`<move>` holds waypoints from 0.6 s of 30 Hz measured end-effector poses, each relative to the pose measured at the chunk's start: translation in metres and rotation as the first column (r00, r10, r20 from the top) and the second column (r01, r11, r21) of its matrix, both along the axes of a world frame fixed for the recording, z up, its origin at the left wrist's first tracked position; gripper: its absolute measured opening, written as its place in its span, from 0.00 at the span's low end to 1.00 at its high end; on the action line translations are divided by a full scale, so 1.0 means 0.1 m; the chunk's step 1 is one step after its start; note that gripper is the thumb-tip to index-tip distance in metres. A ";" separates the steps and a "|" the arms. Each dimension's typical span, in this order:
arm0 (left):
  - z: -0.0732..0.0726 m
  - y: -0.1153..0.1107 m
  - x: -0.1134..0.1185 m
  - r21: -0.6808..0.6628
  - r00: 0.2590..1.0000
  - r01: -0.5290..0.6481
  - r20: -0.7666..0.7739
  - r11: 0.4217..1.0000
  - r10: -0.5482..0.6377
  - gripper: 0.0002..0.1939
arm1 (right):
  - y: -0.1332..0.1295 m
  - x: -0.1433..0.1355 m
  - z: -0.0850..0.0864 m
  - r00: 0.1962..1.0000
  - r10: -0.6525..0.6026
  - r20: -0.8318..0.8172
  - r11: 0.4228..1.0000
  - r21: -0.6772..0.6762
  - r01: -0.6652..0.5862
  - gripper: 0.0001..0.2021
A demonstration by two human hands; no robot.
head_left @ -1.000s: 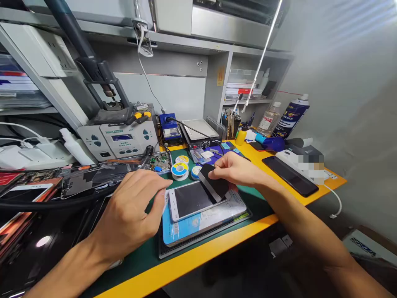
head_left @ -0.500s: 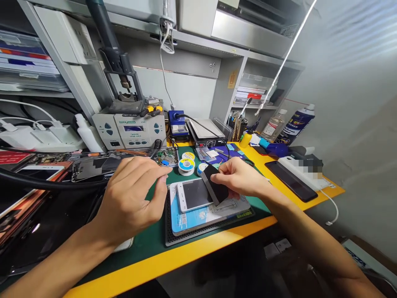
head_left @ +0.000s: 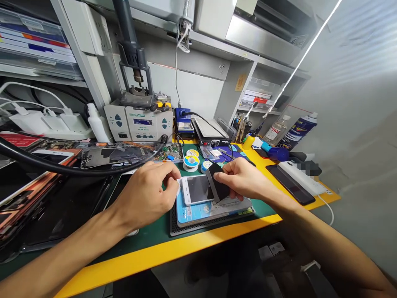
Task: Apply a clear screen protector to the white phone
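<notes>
A white smartphone (head_left: 198, 190) with a dark screen lies face up on a blue-and-white flat package (head_left: 192, 213). Beneath the package is a black perforated mat (head_left: 175, 227). My right hand (head_left: 237, 178) grips a flat black piece with a grey strip along one edge (head_left: 218, 188); it is tilted over the phone's right end and covers it. At the phone's left end is my left hand (head_left: 155, 188), thumb and forefinger curled together beside the corner. Whatever may be between those fingertips is too small to make out.
Solder spools (head_left: 190, 163) stand behind the phone. A hot-air station (head_left: 141, 122) and a heating plate (head_left: 214, 136) are farther back. A black hose (head_left: 77, 165) arcs over phone parts at left. A dark phone (head_left: 290, 184) lies by the right edge, near bottles (head_left: 297, 130).
My left hand has come down and right to the phone's left corner, its fingers curling in. The right hand still holds the black piece over the phone. The whole view has shifted slightly.
</notes>
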State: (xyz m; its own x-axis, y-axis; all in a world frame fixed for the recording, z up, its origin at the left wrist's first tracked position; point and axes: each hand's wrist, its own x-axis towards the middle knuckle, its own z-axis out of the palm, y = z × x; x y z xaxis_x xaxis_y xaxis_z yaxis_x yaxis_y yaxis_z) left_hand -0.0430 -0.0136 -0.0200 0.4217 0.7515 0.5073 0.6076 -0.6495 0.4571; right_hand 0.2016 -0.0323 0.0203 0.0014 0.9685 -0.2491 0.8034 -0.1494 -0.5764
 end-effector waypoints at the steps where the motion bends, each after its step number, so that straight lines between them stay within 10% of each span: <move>1: 0.02 -0.02 0.01 -0.135 1.000 -0.013 0.006 0.991 0.014 0.09 | 0.00 0.00 0.00 1.000 -0.001 0.005 1.000 0.004 0.001 0.18; 8: 0.14 -0.05 0.01 -0.650 0.991 -0.007 0.094 0.760 0.090 0.06 | 0.00 -0.02 0.03 1.000 -0.006 0.019 1.000 -0.014 0.006 0.18; 18: 0.18 0.05 -0.08 -0.832 0.972 0.150 0.224 0.534 0.075 0.07 | -0.01 -0.05 0.04 0.999 -0.011 0.031 0.998 -0.059 0.013 0.20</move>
